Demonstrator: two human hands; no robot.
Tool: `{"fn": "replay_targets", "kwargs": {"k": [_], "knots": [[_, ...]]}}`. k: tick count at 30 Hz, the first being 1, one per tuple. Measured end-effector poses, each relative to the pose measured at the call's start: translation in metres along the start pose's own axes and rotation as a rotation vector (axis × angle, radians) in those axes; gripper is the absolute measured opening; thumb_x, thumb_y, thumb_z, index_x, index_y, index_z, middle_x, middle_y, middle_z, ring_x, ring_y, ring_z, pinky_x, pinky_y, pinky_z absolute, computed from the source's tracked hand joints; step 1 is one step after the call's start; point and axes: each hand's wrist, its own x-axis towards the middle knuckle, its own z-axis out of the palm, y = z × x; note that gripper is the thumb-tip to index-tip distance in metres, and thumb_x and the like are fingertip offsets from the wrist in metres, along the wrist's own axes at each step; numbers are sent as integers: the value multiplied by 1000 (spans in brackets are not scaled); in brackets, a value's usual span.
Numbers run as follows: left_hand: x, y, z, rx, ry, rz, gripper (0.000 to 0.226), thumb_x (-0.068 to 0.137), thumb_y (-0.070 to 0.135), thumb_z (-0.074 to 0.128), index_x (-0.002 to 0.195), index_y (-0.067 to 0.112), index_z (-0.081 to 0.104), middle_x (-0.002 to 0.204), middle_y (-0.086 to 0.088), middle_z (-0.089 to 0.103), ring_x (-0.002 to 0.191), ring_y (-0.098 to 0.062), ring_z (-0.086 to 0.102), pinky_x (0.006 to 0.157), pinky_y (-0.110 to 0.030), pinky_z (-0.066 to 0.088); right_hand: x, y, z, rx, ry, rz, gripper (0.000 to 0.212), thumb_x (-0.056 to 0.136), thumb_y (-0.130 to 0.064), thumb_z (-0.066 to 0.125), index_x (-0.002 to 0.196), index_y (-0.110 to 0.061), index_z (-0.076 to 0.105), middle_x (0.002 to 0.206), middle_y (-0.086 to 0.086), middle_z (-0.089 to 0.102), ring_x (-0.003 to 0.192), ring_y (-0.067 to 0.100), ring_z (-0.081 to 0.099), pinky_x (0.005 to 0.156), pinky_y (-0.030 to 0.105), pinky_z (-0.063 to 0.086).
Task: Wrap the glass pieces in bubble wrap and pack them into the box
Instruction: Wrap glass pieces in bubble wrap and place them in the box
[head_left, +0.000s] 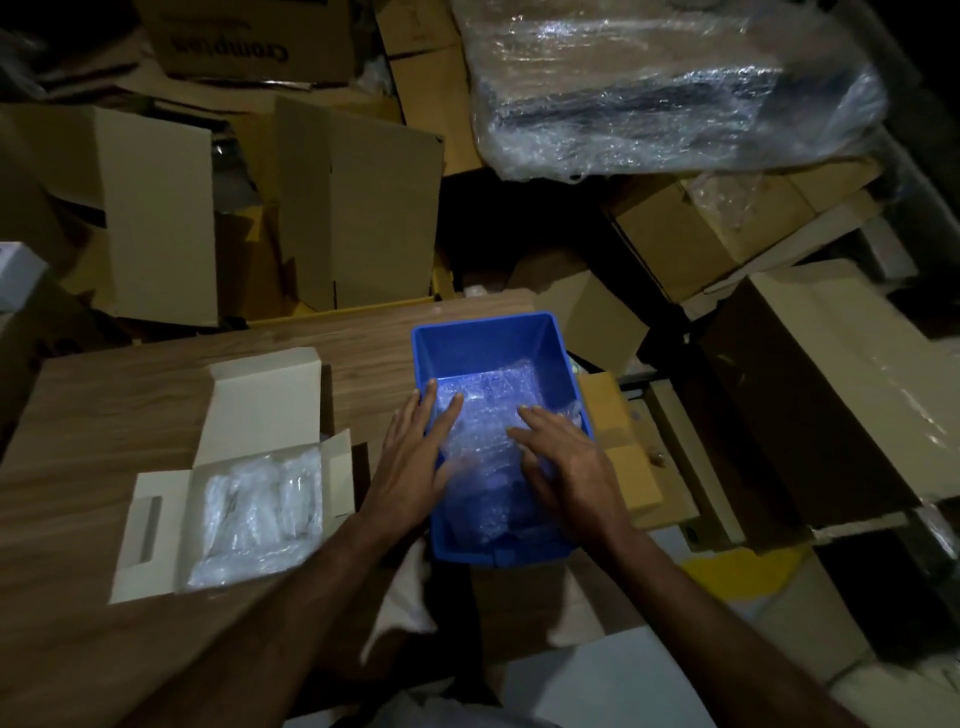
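Observation:
A blue plastic bin (488, 343) stands at the right end of the wooden table, with bubble wrap (483, 415) lying inside it. My left hand (415, 462) rests over the bin's left wall, fingers spread onto the wrap. My right hand (561, 457) lies flat on the wrap at the bin's right side, fingers apart. Any glass under the wrap is hidden. To the left an open white cardboard box (156, 525) holds several wrapped pieces (260, 509) in clear plastic.
The wooden table (104, 405) reaches to the left and front. Behind it stand open brown cartons (358, 208). A large bundle in clear film (665, 78) lies at the back right. More cartons (810, 395) crowd the right side.

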Motion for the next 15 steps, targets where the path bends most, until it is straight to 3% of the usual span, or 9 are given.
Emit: {"fn": "replay_targets", "kwargs": {"k": [4,7,9,12,15], "knots": [[3,15,-39,-305,110,124,53,94,25,71,143,34,54,164,11,29,154,-9,21,125,-43,25,5,-17,-9,42,87,-147,31,94,-18,67,125,-10,71,139,8,63,131,21,58,114,41,42],[-10,14,-75,-375,123,248,55,90,1,73,137,26,62,151,10,52,144,-9,43,119,-45,38,18,-31,-18,22,54,-152,64,90,-43,72,143,-13,54,153,6,50,144,18,43,123,39,28],[-22,10,-99,-385,151,274,44,94,4,67,134,23,66,142,10,62,139,-12,51,115,-42,43,31,-41,-20,-7,23,-113,74,87,-43,75,150,-15,46,156,3,45,148,16,37,125,46,24],[-43,3,-132,-375,243,268,31,99,17,55,127,21,70,132,10,68,132,-13,57,109,-31,46,53,-62,-17,112,10,-123,50,92,-34,74,138,-22,60,140,-6,61,135,10,51,118,50,35],[-62,-6,-154,-472,362,208,27,97,9,54,116,16,72,116,5,74,114,-17,68,96,-37,54,75,-90,-12,380,-99,-123,20,97,-33,70,115,-24,72,105,-12,73,99,5,68,87,39,55]]}}
